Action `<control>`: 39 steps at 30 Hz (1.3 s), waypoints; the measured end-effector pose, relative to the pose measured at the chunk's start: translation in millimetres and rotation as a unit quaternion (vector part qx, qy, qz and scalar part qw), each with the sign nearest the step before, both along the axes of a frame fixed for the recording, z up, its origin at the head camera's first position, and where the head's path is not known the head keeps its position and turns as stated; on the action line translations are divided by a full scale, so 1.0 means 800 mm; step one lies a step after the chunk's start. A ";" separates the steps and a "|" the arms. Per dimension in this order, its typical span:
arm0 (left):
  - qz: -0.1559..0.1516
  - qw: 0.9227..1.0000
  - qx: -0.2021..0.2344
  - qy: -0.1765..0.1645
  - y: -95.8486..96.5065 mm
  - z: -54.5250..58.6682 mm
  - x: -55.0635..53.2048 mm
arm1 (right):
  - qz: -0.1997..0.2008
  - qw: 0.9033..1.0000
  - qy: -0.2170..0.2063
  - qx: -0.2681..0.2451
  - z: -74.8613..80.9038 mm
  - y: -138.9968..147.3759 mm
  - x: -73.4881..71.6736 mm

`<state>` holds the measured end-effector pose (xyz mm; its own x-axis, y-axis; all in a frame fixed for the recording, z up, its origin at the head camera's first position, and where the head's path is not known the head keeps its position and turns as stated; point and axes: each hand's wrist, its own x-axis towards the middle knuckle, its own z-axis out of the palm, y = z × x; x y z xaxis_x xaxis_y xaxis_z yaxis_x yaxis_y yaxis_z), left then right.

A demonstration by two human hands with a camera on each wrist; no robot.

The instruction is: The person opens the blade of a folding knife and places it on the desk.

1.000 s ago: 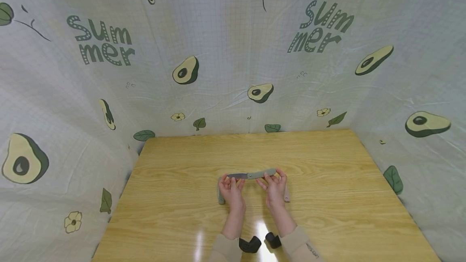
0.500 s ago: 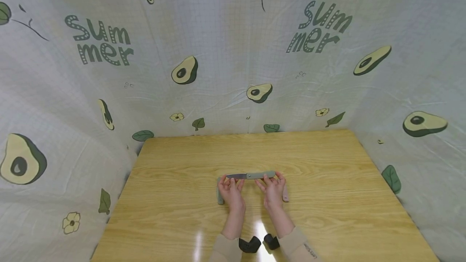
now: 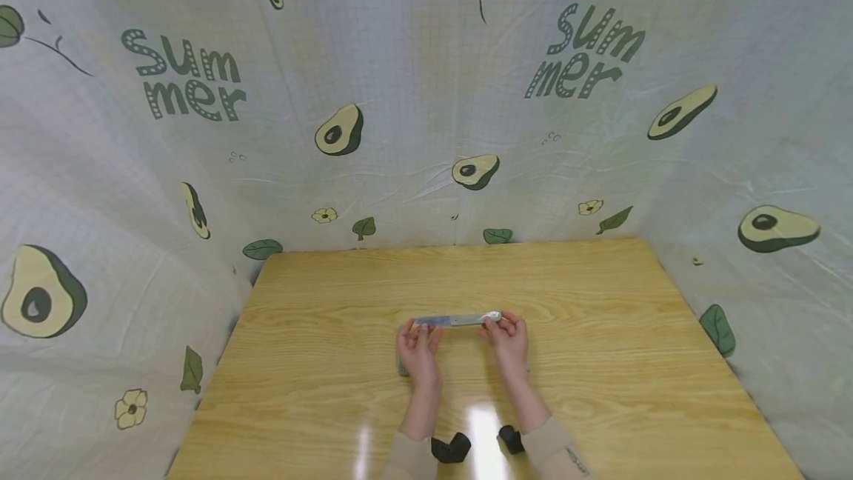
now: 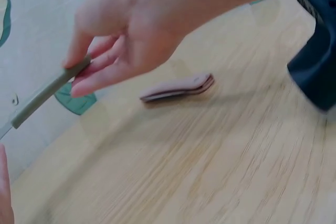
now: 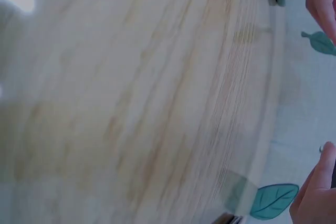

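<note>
Both hands hold up an unfolded pocket knife with a pale green handle over the table. My left hand pinches the blade near its tip. With thumb and fingers, my right hand pinches the far end of the handle; the left wrist view shows this right hand on the handle from the side. Beside my left wrist lies a folded green pocket knife. A folded pink pocket knife lies below my right hand, mostly hidden by it in the head view.
The wooden table is enclosed by hanging cloth printed with avocados and leaves along its back and sides. Black wrist camera mounts show near both cuffs. A bright light reflection lies at the table's front.
The knife has rolled in the fingers, so its handle now catches a bright glare. My right hand has shifted slightly right and covers more of the pink knife. Both forearms have spread slightly.
</note>
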<state>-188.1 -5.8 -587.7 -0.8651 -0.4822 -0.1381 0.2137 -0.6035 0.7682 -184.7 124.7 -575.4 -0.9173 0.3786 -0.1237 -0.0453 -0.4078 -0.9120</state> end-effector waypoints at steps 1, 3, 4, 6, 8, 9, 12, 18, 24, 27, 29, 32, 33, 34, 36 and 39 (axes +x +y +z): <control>0.000 1.000 -0.005 0.001 -0.002 -0.001 -0.001 | 0.002 1.000 0.000 0.013 0.000 0.002 0.000; -0.003 1.000 -0.013 0.007 -0.007 -0.003 -0.002 | 0.012 0.999 0.000 0.039 0.000 0.008 -0.001; -0.006 1.000 -0.018 0.011 -0.009 -0.004 -0.002 | 0.018 0.999 -0.001 0.048 0.000 0.010 -0.002; -0.014 0.999 -0.033 0.014 -0.015 -0.005 -0.003 | 0.031 0.997 -0.001 0.072 0.001 0.015 -0.004; -0.027 0.998 -0.047 0.010 -0.021 -0.007 -0.005 | 0.040 0.994 0.000 0.103 0.001 0.020 -0.006; -0.035 0.998 -0.061 0.004 -0.024 -0.008 -0.006 | 0.041 0.992 0.000 0.120 0.002 0.022 -0.007; -0.059 0.990 -0.121 -0.028 -0.035 -0.011 -0.011 | 0.043 0.983 -0.009 0.178 0.002 0.030 -0.010; -0.082 0.950 -0.286 -0.090 -0.055 -0.016 -0.016 | 0.061 0.966 -0.038 0.247 0.001 0.041 -0.013; -0.087 0.912 -0.391 -0.090 -0.063 -0.018 -0.016 | 0.072 0.952 -0.060 0.291 -0.002 0.048 -0.015; -0.073 0.893 -0.437 -0.077 -0.063 -0.022 -0.017 | 0.075 0.946 -0.066 0.308 -0.004 0.050 -0.017; -0.059 0.884 -0.457 -0.072 -0.063 -0.023 -0.019 | 0.082 0.940 -0.075 0.322 -0.004 0.053 -0.018; -0.040 0.875 -0.477 -0.072 -0.063 -0.026 -0.021 | 0.091 0.930 -0.086 0.345 -0.003 0.056 -0.018; -0.036 0.872 -0.482 -0.075 -0.063 -0.026 -0.022 | 0.092 0.926 -0.091 0.354 -0.003 0.056 -0.018; -0.033 0.870 -0.486 -0.078 -0.063 -0.026 -0.022 | 0.094 0.924 -0.094 0.359 -0.002 0.057 -0.018; -0.028 0.863 -0.497 -0.086 -0.064 -0.027 -0.023 | 0.095 0.919 -0.098 0.371 -0.001 0.057 -0.019; -0.026 0.856 -0.506 -0.102 -0.065 -0.027 -0.025 | 0.103 0.908 -0.097 0.395 -0.001 0.057 -0.021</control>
<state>-208.4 -57.5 -609.1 -0.8968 -0.4059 0.1762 0.0052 0.3885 0.9214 -201.2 170.4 -575.8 -0.9685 0.2428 -0.0556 0.1512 0.3957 -0.9059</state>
